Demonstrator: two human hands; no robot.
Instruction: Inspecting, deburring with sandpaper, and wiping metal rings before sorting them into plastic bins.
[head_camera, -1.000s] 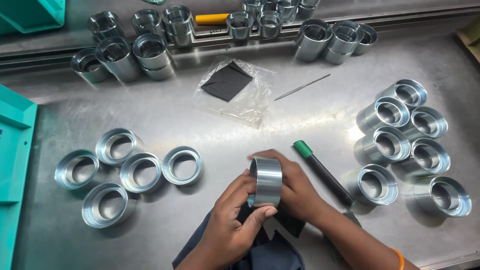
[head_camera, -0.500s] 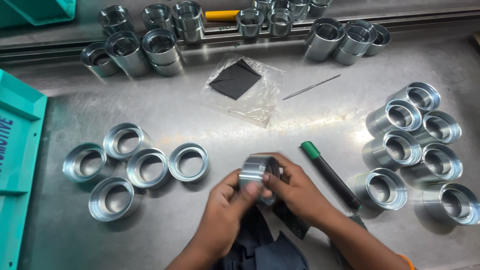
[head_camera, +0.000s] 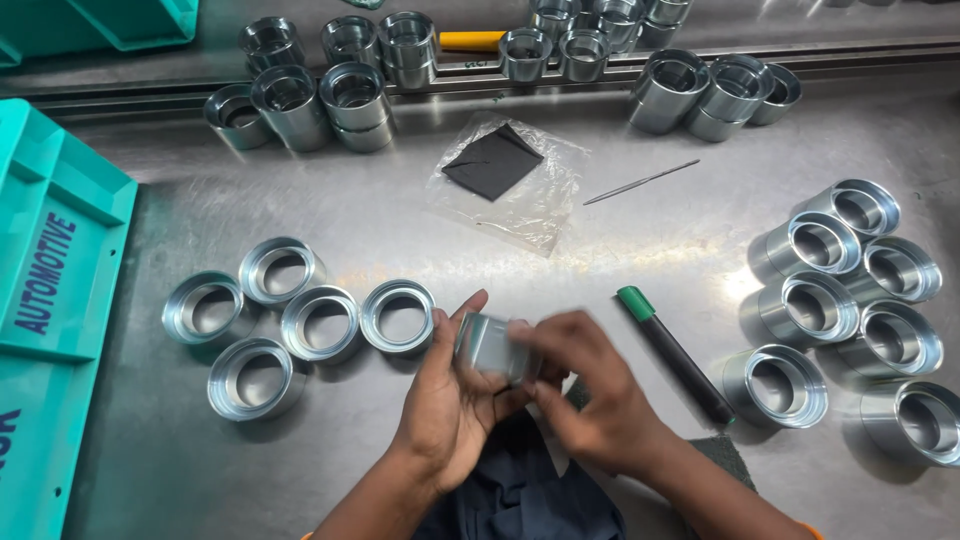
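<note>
Both of my hands hold one shiny metal ring (head_camera: 487, 347) just above the steel table (head_camera: 380, 215). My left hand (head_camera: 447, 400) cups it from the left and below. My right hand (head_camera: 590, 390) grips its right side and is blurred. Under my hands lies a dark blue cloth (head_camera: 515, 490). Left of my left hand, several finished metal rings (head_camera: 320, 322) stand upright in a cluster, the nearest (head_camera: 398, 316) almost touching my fingers.
A black marker with a green cap (head_camera: 672, 350) lies right of my hands. More metal rings (head_camera: 845, 300) lie at the right and along the back (head_camera: 330, 90). A plastic bag with a black pad (head_camera: 495, 160), a thin rod (head_camera: 640, 182), and teal trays (head_camera: 50, 300) are around.
The ring has turned in my hands, from on edge to tilted sideways. The view has shifted, so the rings and the marker sit further right in frame.
</note>
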